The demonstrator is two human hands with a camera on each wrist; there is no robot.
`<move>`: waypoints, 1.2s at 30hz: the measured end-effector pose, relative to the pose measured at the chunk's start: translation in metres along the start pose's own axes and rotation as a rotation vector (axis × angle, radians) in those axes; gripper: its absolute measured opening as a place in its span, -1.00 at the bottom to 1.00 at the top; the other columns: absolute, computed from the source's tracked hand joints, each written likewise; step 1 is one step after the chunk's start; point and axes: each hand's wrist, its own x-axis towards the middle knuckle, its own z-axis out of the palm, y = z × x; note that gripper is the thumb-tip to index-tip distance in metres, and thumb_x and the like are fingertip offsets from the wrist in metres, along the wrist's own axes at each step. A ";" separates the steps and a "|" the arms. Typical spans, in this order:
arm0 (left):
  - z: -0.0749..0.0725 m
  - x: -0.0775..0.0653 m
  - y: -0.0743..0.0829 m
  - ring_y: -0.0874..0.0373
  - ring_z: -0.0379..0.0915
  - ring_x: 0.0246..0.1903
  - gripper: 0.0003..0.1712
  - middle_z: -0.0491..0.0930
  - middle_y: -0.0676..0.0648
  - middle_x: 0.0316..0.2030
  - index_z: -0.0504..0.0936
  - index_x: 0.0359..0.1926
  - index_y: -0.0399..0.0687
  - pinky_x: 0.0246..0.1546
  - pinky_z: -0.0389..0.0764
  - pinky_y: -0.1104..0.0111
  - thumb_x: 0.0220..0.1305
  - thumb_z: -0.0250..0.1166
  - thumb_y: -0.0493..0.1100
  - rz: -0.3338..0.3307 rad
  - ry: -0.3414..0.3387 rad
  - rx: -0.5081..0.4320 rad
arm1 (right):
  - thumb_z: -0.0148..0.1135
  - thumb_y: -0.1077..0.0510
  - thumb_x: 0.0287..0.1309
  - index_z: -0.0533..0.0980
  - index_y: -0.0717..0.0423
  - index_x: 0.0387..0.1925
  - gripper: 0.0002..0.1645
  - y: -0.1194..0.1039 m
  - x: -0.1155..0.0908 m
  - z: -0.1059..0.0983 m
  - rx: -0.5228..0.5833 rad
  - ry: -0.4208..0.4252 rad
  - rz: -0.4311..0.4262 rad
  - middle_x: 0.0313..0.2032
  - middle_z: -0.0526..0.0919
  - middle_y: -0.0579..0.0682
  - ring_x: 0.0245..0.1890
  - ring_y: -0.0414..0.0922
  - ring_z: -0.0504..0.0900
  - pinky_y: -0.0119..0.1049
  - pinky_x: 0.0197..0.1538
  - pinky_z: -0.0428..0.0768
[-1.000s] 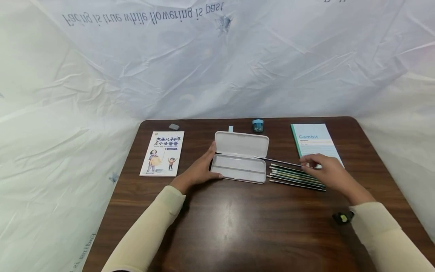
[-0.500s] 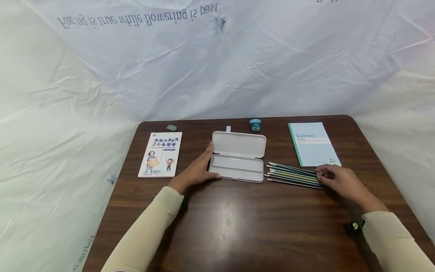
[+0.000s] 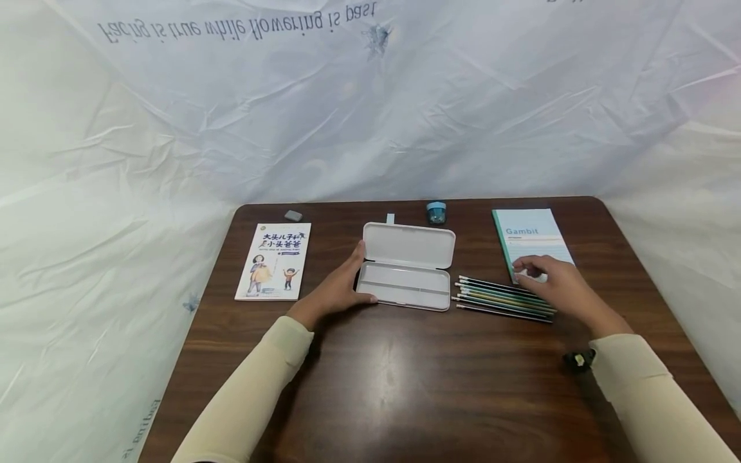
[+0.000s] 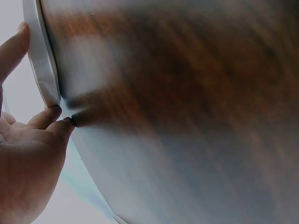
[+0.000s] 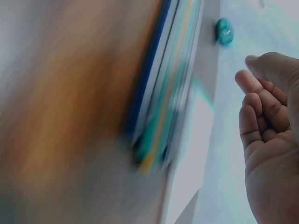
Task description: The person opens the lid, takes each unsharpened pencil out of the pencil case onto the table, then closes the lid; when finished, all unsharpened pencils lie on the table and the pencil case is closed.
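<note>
A white metal pencil case point(image 3: 410, 247) lies unfolded on the table, its lid tilted back and no pencils in its compartments. My left hand point(image 3: 334, 290) holds the case's left side, thumb at the front corner and fingers along the edge. The left wrist view shows the case's edge point(image 4: 42, 56) between the thumb and fingers. Several pencils point(image 3: 500, 299) lie side by side right of the case. Above their right part hovers my right hand point(image 3: 558, 289), fingers loosely curled, partly covering the notebook point(image 3: 532, 238). In the right wrist view no object shows between the right hand's fingers point(image 5: 252, 84).
A children's book point(image 3: 273, 262) lies on the left of the dark wooden table point(image 3: 382, 386), with a grey eraser point(image 3: 294, 216) behind it. Near the back edge stands a blue pencil sharpener point(image 3: 437, 213). Pale printed sheeting point(image 3: 359, 128) hangs around the table.
The pencil my right hand held a second ago lies with the others. That hand moved right to the pencils' ends, then back up and left. The left hand stays on the case.
</note>
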 end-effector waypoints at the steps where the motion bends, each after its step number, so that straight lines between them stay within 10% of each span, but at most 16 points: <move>1: 0.000 0.000 0.000 -0.06 -0.28 0.83 0.57 -0.39 -0.16 0.85 -0.48 0.82 0.05 0.78 0.10 -0.03 0.37 0.64 0.08 0.000 0.001 0.000 | 0.40 0.00 0.59 0.67 0.22 0.32 -0.51 -0.006 0.005 0.001 0.008 0.005 -0.017 0.21 0.75 0.34 0.16 0.28 0.72 0.39 0.17 0.68; 9: 0.002 0.001 0.004 -0.06 -0.25 0.82 0.56 -0.37 -0.17 0.85 -0.47 0.83 0.03 0.78 0.12 -0.02 0.37 0.64 0.08 0.003 0.003 0.016 | 0.30 -0.34 0.58 0.19 0.03 0.78 0.03 -0.053 0.050 0.014 0.163 -0.047 -0.053 0.72 0.28 0.26 0.65 0.40 0.32 0.56 0.55 0.34; 24: 0.001 0.001 0.014 -0.20 -0.32 0.82 0.75 -0.54 -0.16 0.84 -0.59 0.81 0.10 0.74 0.19 -0.12 0.23 0.74 0.10 -0.003 0.066 0.051 | 0.15 -0.34 0.68 0.12 0.08 0.81 0.00 -0.080 0.074 0.033 0.182 -0.099 -0.110 0.74 0.21 0.30 0.63 0.40 0.38 0.50 0.55 0.41; 36: -0.002 0.004 0.024 -0.31 -0.55 0.82 0.90 -0.65 -0.30 0.79 -0.43 0.85 0.05 0.79 -0.05 -0.22 -0.08 0.75 0.50 0.158 0.079 0.536 | 0.21 -0.34 0.64 0.19 0.03 0.79 -0.03 -0.096 0.063 0.034 0.156 -0.110 -0.148 0.72 0.29 0.24 0.68 0.37 0.30 0.49 0.60 0.35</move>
